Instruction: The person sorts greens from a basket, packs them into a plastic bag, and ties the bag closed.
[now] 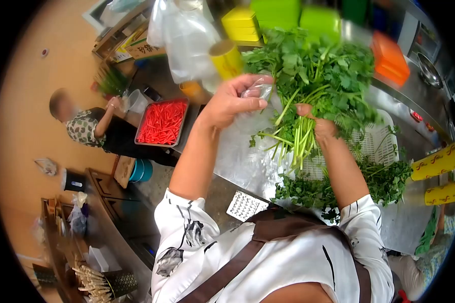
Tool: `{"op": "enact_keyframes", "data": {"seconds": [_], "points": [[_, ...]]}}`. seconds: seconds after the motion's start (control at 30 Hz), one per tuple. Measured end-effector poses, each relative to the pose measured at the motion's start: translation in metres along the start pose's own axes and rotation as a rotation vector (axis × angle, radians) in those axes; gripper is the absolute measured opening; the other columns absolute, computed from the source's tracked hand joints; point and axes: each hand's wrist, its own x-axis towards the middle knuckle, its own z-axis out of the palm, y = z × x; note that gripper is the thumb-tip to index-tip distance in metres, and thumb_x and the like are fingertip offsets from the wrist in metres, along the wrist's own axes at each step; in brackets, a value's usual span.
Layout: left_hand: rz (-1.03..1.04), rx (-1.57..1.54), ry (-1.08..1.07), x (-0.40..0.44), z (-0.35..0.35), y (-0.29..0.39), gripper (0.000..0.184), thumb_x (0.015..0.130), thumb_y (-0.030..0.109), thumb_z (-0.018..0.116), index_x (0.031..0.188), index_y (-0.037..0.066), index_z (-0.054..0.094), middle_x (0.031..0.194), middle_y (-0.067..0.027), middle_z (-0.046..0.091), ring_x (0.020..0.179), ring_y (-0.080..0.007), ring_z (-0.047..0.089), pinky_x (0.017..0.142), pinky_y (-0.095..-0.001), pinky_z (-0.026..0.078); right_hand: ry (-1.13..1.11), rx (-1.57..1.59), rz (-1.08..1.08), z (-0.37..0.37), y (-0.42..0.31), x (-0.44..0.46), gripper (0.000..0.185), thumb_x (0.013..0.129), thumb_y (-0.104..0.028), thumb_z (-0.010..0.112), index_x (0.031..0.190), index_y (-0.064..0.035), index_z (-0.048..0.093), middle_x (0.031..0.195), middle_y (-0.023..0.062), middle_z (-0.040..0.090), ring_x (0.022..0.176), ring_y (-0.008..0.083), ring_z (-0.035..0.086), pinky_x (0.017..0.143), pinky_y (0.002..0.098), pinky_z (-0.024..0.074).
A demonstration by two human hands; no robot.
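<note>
My right hand (320, 124) is closed around the stems of a big leafy bunch of cilantro (313, 70), held above the steel counter with its leaves pointing away from me. To the left of it, my left hand (236, 97) pinches a piece of clear plastic (258, 90) between thumb and fingers, close to the leaves. Whether this is a bag or a film I cannot tell. Under my right forearm, more loose cilantro (384, 182) lies by a white plastic basket (387, 134).
A metal tray of cut red strips (162, 122) stands at the left. Clear plastic bags (184, 40) hang beyond it. Yellow rolls (435, 161) lie at the right, and an orange container (391, 58) is behind. A person in a camouflage top (88, 126) works at the far left.
</note>
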Motion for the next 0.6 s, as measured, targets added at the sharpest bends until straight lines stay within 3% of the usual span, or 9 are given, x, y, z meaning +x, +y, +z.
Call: {"op": "enact_keyframes", "data": {"seconds": [0.1,0.17,0.2,0.27,0.3,0.37,0.43,0.5,0.6], "points": [[0.005,0.226,0.029,-0.004,-0.002,0.005,0.043,0.073,0.007,0.066,0.114,0.005,0.056,0.08,0.0012,0.056,0.073,-0.0133,0.054,0.067,-0.0267,0.044,0.131,-0.108,0.001,0.0,-0.009,-0.007,0.028,0.069,-0.009,0.073,0.094,-0.002,0.061,0.08,0.006,0.06,0.082,0.0204,0.059,0.079,0.0299,0.0475],[0.148,1.349,0.304,-0.013,-0.024,0.003,0.041,0.072,0.006,0.065,0.111,0.006,0.055,0.088,-0.0097,0.058,0.082,-0.0282,0.058,0.072,-0.0366,0.046,0.094,-0.104,-0.036,-0.032,-0.012,0.003,0.016,0.072,-0.007,0.069,0.084,-0.0031,0.059,0.08,0.0069,0.06,0.081,0.02,0.058,0.078,0.0307,0.0469],[0.133,1.337,0.296,-0.019,-0.034,-0.005,0.041,0.072,0.006,0.065,0.111,0.006,0.055,0.088,-0.0097,0.058,0.082,-0.0282,0.058,0.072,-0.0366,0.046,0.076,-0.104,-0.055,-0.051,-0.014,0.01,0.01,0.073,-0.005,0.067,0.079,-0.0036,0.058,0.079,0.0074,0.061,0.081,0.0198,0.058,0.078,0.0311,0.0465],[0.322,1.705,0.442,-0.029,-0.055,-0.034,0.046,0.068,0.006,0.067,0.112,0.006,0.053,0.1,-0.0178,0.056,0.092,-0.0393,0.054,0.08,-0.0429,0.045,0.05,-0.105,-0.08,-0.067,-0.014,0.011,0.007,0.075,-0.003,0.063,0.072,-0.0044,0.057,0.079,0.0081,0.061,0.081,0.0195,0.058,0.077,0.0317,0.046],[0.309,1.695,0.434,-0.033,-0.054,-0.049,0.046,0.068,0.006,0.067,0.112,0.006,0.053,0.1,-0.0178,0.056,0.092,-0.0393,0.054,0.08,-0.0429,0.045,0.044,-0.106,-0.085,-0.068,-0.014,0.008,0.009,0.075,-0.002,0.062,0.07,-0.0046,0.056,0.079,0.0083,0.061,0.08,0.0194,0.058,0.077,0.0319,0.0458],[-0.007,1.394,0.705,-0.043,-0.051,-0.082,0.048,0.068,0.009,0.069,0.112,0.004,0.051,0.105,-0.0182,0.055,0.093,-0.0372,0.055,0.081,-0.042,0.045,0.268,-0.115,-0.139,-0.048,-0.012,-0.003,0.009,0.076,0.0,0.059,0.069,-0.0045,0.055,0.077,0.0071,0.06,0.078,0.019,0.057,0.076,0.0324,0.046],[-0.26,0.721,0.656,-0.052,-0.047,-0.115,0.043,0.074,0.015,0.07,0.109,-0.002,0.05,0.103,-0.016,0.058,0.097,-0.028,0.058,0.081,-0.0381,0.047,0.218,-0.103,-0.18,-0.059,-0.002,-0.004,0.007,0.078,0.0,0.059,0.072,-0.0043,0.058,0.078,0.0057,0.06,0.077,0.0195,0.057,0.075,0.0322,0.0462],[-0.359,-0.372,0.631,-0.062,-0.033,-0.134,0.036,0.077,0.015,0.069,0.104,-0.001,0.052,0.099,-0.0135,0.059,0.091,-0.0241,0.06,0.076,-0.0366,0.05,0.39,0.134,0.015,-0.059,-0.002,-0.007,0.005,0.078,-0.005,0.065,0.08,-0.004,0.061,0.082,0.004,0.06,0.079,0.0168,0.058,0.073,0.0302,0.0468],[-0.333,-0.364,0.758,-0.059,-0.009,-0.156,0.027,0.08,0.014,0.065,0.101,0.002,0.054,0.096,-0.0122,0.06,0.079,-0.02,0.061,0.068,-0.0335,0.052,0.442,-0.027,0.138,-0.085,0.015,-0.004,0.009,0.078,-0.007,0.065,0.085,-0.0033,0.062,0.086,0.0045,0.06,0.079,0.0173,0.057,0.073,0.0309,0.0465]]}}
